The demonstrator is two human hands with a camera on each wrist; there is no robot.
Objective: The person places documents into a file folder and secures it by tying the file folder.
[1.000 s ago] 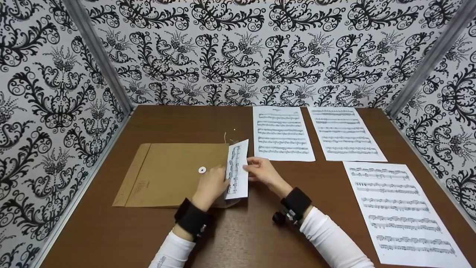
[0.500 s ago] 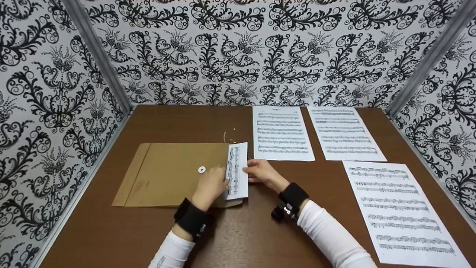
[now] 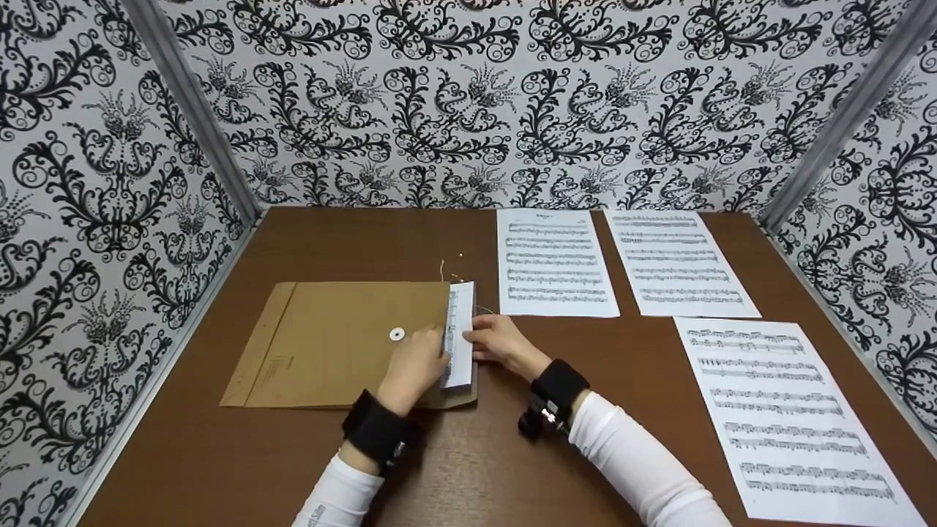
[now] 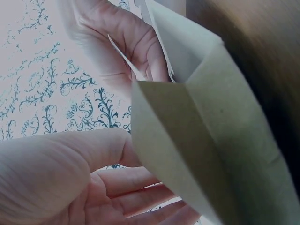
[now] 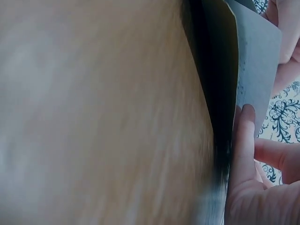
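Note:
A brown paper envelope (image 3: 337, 351) with a white button lies flat at centre left, its mouth facing right. My left hand (image 3: 416, 369) grips the upper layer at that mouth; in the left wrist view, the envelope's side (image 4: 206, 117) stands spread apart. A sheet of printed music (image 3: 457, 315) sticks out of the mouth as a narrow strip, the rest hidden inside. The outer edge of this sheet is pinched by my right hand (image 3: 505, 344). From the right wrist, the thumb and fingers (image 5: 243, 140) show on either face of the paper (image 5: 258, 56).
Two music sheets lie side by side at the back right, a left one (image 3: 560, 263) and a right one (image 3: 681, 263). Another sheet (image 3: 790, 417) lies nearer, along the right edge. Thin string (image 3: 442, 269) shows behind the envelope. Patterned walls (image 3: 468, 102) enclose the brown table (image 3: 468, 468).
My right hand has moved left with the sheet, which has slid deeper into the envelope, so a narrower strip shows. The left hand has stayed in place.

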